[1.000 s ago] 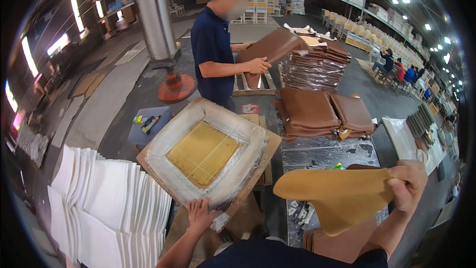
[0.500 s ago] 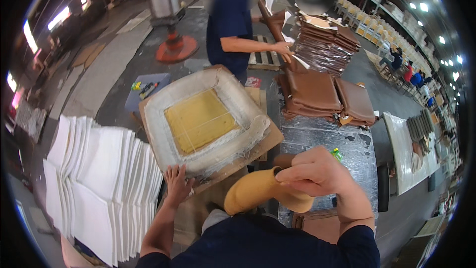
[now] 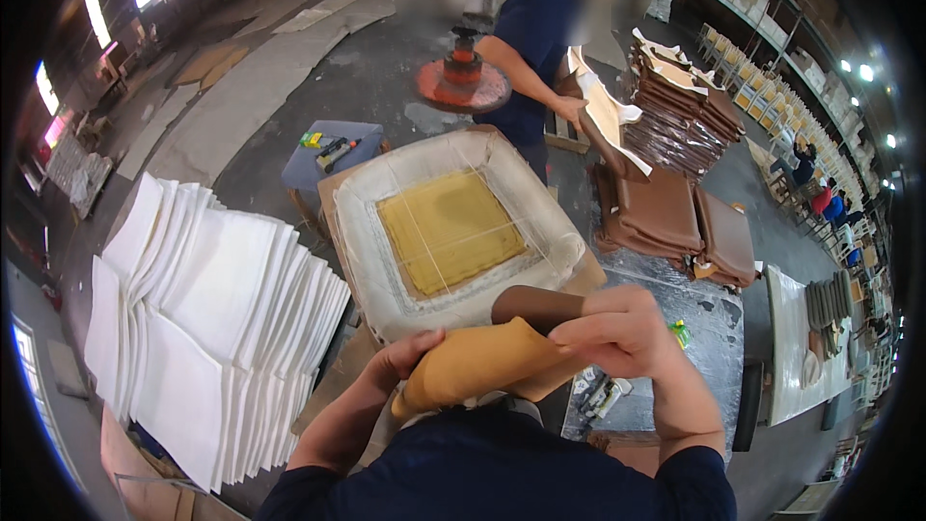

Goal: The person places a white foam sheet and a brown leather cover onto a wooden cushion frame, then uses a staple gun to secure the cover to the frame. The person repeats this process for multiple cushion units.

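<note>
A limp piece of brown upholstery cover (image 3: 482,362) hangs in front of my chest, mostly showing its tan backing; a flap of its smooth brown face turns up near the top. My right hand (image 3: 617,333) pinches its right part between thumb and fingers. At its left end my left hand (image 3: 410,355) is closed on the edge, the fingertips partly hidden. Just beyond lies a square form (image 3: 338,222) with a thick, pale, plastic-wrapped padded rim around a yellow centre. It rests on a brown board (image 3: 584,280).
White padding sheets (image 3: 227,328) are stacked at my left. Folded brown covers (image 3: 656,217) lie on the plastic-covered table (image 3: 714,314) at right, near a staple gun (image 3: 606,396). A co-worker (image 3: 531,48) handles another cover across from me. A blue-grey stool (image 3: 333,150) holds tools.
My left hand has left the form's near edge and taken the cover's left end. The cover is now stretched between both hands. The view has shifted left, and the co-worker leans forward.
</note>
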Available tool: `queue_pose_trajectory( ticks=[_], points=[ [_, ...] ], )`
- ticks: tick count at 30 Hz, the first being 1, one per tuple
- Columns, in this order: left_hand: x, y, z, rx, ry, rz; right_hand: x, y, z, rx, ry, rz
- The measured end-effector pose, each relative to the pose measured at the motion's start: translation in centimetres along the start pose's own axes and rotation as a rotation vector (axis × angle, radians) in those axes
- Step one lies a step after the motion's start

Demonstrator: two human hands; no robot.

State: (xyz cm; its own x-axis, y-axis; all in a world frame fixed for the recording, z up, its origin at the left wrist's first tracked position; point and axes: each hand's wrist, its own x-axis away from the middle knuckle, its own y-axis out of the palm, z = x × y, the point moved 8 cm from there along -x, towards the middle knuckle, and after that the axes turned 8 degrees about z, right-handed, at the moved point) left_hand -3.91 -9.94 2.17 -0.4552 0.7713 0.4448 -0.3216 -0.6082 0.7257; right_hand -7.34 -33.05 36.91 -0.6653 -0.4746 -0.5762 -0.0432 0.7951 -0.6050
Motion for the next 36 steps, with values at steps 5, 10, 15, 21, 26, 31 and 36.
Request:
queue_pose_trajectory(
  ticks=[5, 10, 15, 21, 26, 31, 36],
  points=[
    [9.8, 0.8, 8.9, -0.057, 0.584, 0.279, -0.5, -5.9, -2.4, 0.239, 0.167, -0.054],
    [20.4, -0.1, 13.3, -0.254, 0.948, 0.497, 4.9, -5.5, 5.8, 0.315, 0.573, -0.182],
    [22.1, -1.7, 13.8, -0.252, 1.067, 0.618, 1.2, -10.4, 7.8, 0.511, 0.329, 0.085],
    [21.2, -3.0, 17.1, -0.486, 1.099, 0.696, 0.7, -6.4, 19.1, 0.250, 0.515, 0.308],
    [18.4, -5.8, 18.9, -0.429, 1.061, 0.990, 0.5, -0.3, 24.3, 0.207, 0.584, 0.427],
    [20.6, -7.5, 21.7, -0.273, 1.122, 1.073, -1.7, 2.3, 17.2, 0.370, 0.370, 0.078],
    [20.6, -8.6, 21.1, -0.369, 1.076, 1.036, -0.2, -2.0, 17.7, 0.463, 0.497, 0.080]
  ],
)
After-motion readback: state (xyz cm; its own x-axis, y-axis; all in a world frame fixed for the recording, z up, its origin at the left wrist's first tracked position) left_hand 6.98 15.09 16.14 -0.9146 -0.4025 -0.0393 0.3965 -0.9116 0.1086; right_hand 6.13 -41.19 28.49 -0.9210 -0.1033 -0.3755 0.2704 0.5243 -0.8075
